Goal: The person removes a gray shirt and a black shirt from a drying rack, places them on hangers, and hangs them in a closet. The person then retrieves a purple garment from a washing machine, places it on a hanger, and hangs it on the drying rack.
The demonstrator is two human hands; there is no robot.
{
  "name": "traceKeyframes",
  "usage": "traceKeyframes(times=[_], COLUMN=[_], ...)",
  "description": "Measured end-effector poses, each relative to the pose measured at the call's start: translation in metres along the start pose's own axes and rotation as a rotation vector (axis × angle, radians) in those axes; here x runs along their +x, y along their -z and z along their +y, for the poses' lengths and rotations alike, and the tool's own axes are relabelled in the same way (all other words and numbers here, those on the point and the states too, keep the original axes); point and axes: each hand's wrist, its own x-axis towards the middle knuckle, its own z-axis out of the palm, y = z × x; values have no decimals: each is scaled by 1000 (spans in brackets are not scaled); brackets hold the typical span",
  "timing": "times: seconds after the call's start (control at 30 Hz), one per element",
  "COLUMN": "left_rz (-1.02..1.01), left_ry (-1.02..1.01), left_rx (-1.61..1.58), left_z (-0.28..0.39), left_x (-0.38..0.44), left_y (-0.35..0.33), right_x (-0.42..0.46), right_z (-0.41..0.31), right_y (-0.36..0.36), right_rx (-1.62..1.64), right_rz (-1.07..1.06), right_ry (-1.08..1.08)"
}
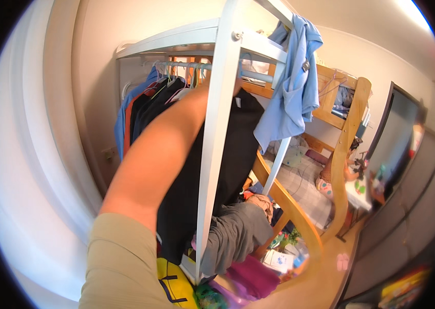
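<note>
My left arm reaches up from the lower left in a khaki sleeve. My left hand [237, 85] is mostly hidden behind the white bed-frame post [219, 116], at the top of a black garment [240, 131] that hangs from the rail [256, 75]; its grip cannot be made out. Left of the post, several garments, among them a blue one [123, 119], hang on thin hangers. A light blue shirt [296, 85] drapes over the frame's upper bar. A grey cloth [236, 231] lies below the black garment. My right hand is out of view.
A wooden bunk bed [343, 154] stands behind, with another person [329, 174] on its lower bed beside a small white table [358, 193]. A yellow bag [177, 286] and purple cloth [254, 276] lie low down. Pink slippers [342, 262] are on the floor. A curtain [28, 154] hangs left.
</note>
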Motion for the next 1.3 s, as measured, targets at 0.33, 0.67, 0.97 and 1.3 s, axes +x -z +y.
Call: traceKeyframes(times=[0.33,0.67,0.97,1.3], left_rz=[-41,91,-4,-267], left_ry=[221,609,352,541], left_rx=[-426,-267,-41,-516], left_z=[15,-46,-34,-19], left_x=[-58,-114,-122,-116], left_y=[4,-21,-7,9], right_x=[22,28,22,17], right_z=[-57,-73,-82,-76], right_y=[26,34,28,22], right_rx=[-55,-80,-76,-53], right_rz=[-10,-11,-9,1], right_ry=[36,50,56,63])
